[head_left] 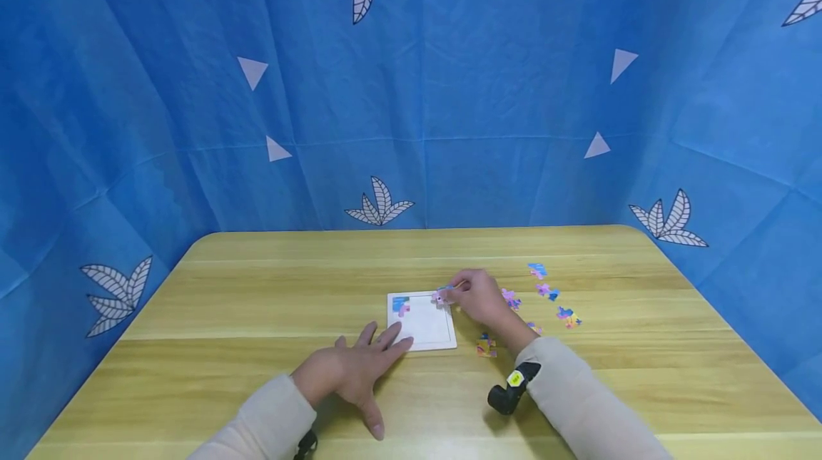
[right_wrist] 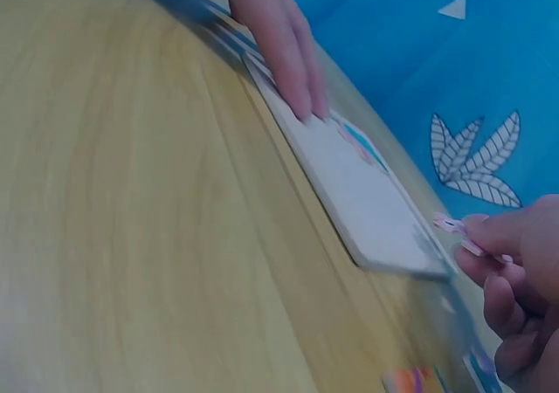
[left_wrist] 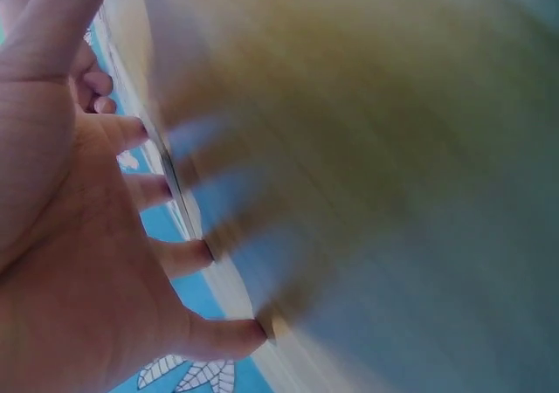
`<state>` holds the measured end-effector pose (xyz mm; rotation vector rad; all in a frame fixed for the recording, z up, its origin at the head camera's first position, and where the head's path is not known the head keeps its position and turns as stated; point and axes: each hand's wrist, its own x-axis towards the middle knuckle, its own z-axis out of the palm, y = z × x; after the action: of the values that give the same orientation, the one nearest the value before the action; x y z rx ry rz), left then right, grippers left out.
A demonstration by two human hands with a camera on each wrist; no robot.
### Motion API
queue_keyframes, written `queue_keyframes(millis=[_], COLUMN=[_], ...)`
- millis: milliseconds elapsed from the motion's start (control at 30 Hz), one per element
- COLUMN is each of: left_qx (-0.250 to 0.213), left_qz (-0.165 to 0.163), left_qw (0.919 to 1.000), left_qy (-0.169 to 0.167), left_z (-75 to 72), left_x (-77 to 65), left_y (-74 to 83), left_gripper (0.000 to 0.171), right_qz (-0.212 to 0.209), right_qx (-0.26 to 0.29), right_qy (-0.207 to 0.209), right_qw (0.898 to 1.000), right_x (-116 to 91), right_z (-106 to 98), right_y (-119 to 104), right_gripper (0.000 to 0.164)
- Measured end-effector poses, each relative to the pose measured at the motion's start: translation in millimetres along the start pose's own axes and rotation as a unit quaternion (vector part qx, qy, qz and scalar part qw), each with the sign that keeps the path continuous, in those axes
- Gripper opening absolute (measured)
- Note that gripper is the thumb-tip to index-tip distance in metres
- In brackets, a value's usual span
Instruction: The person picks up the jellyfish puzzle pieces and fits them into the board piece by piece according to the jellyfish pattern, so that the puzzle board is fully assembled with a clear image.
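A white puzzle tray lies flat on the table, with a blue and pink puzzle piece in its upper left corner. My left hand is spread with straight fingers, its fingertips resting on the tray's lower left edge. At the tray's upper right corner, my right hand pinches a pink puzzle piece between thumb and fingers. In the right wrist view, that pinched piece is held just off the tray. The left wrist view shows the left palm and no puzzle pieces.
Several loose puzzle pieces lie right of the tray: a blue and pink one, a pink and blue one, a multicoloured one and a yellow one. A blue curtain hangs behind the wooden table.
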<state>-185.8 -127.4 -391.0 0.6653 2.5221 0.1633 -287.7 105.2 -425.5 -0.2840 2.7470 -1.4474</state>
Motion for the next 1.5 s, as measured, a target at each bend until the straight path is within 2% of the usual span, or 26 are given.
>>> queue_keyframes(millis=[433, 867, 1167, 1500], left_qx=[0.002, 0.013, 0.006, -0.001], left_qz=[0.000, 0.002, 0.001, -0.001], left_qw=[1.0000, 0.9999, 0.9999, 1.0000], left_qy=[-0.004, -0.003, -0.009, -0.009], left_z=[0.7, -2.4, -2.3, -1.3], left_x=[0.0, -1.8, -0.3, 0.9], left_y=[0.1, 2.8, 1.2, -0.4], left_gripper=[0.126, 0.127, 0.126, 0.126], right_qz=[-0.024, -0.005, -0.013, 0.025], right_qx=[-0.008, -0.055, -0.098, -0.120], right_qy=[-0.010, -0.022, -0.028, -0.028], right_qw=[1.000, 0.998, 0.995, 0.992], right_x=[4, 8, 11, 13], right_z=[26, 32, 35, 38], right_y=[-15, -22, -23, -23], right_gripper=[0.011, 0.014, 0.017, 0.024])
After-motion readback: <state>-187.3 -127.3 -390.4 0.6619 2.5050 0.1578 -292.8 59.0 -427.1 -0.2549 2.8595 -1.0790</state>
